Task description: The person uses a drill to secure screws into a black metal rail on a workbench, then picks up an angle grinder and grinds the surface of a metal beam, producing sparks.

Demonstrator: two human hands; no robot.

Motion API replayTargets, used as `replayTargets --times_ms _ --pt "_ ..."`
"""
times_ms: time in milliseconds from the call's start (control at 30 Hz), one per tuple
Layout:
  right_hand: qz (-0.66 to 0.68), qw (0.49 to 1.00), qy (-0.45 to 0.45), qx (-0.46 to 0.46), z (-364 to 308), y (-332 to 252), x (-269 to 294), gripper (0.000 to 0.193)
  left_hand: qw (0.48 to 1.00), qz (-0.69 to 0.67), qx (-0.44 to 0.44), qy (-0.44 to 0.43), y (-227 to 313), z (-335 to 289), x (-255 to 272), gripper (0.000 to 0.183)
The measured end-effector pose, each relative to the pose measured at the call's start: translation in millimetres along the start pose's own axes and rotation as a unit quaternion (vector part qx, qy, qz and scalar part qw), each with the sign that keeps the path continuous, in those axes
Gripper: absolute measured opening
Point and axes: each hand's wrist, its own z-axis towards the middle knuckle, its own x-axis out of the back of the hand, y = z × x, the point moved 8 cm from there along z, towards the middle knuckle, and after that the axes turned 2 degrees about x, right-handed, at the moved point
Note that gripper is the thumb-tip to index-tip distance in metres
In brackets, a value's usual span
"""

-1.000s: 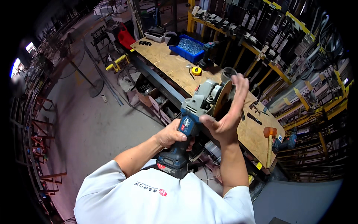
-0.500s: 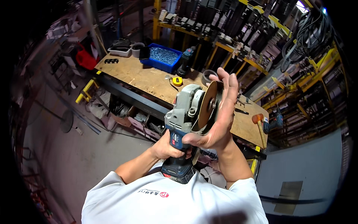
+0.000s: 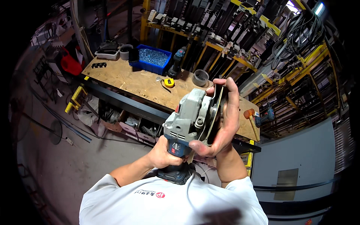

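A grey and blue cordless angle grinder [image 3: 183, 118] stands upright in front of my chest, its battery end against my white shirt. My left hand [image 3: 162, 154] is wrapped round its blue handle just below the grey gear head. On the right side of the head is a thin cutting disc [image 3: 218, 108], turned almost edge-on. My right hand [image 3: 230, 123] curls round that disc from the right, fingers over the top edge and thumb near the bottom. The palm side and the exact contact with the disc are partly hidden.
Beyond lies a wooden workbench [image 3: 127, 82] with a blue bin [image 3: 153, 60] of small metal parts, a yellow tape measure [image 3: 169, 83], a cordless drill [image 3: 177, 62], a round tub [image 3: 200, 77] and a mallet [image 3: 252, 122]. Racks of profiles [image 3: 210, 37] stand behind.
The grinder has tilted, so its disc face now shows nearly edge-on. My right fingers have curled further over the disc. The view has shifted, moving the bench leftward.
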Motion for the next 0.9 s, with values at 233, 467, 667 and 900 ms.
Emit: replayTargets --times_ms 233,467,667,900 --pt "0.047 0.997 0.043 -0.046 -6.2 10.2 -6.6 0.141 1.0 -0.002 0.01 0.001 -1.1 -4.7 3.9 0.034" --pt "0.178 0.983 0.016 0.029 12.6 16.7 -40.0 0.153 0.996 -0.083 -0.017 0.03 -12.8 -23.8 41.1 0.076" --pt "0.285 0.956 -0.039 0.065 10.2 25.8 -120.7 0.159 0.975 -0.134 -0.144 0.101 34.7 -63.3 87.3 0.114" --pt "0.206 0.951 -0.2 0.115 32.8 67.2 -235.5 0.159 0.926 -0.149 -0.231 0.258 47.9 -113.9 193.3 0.114"
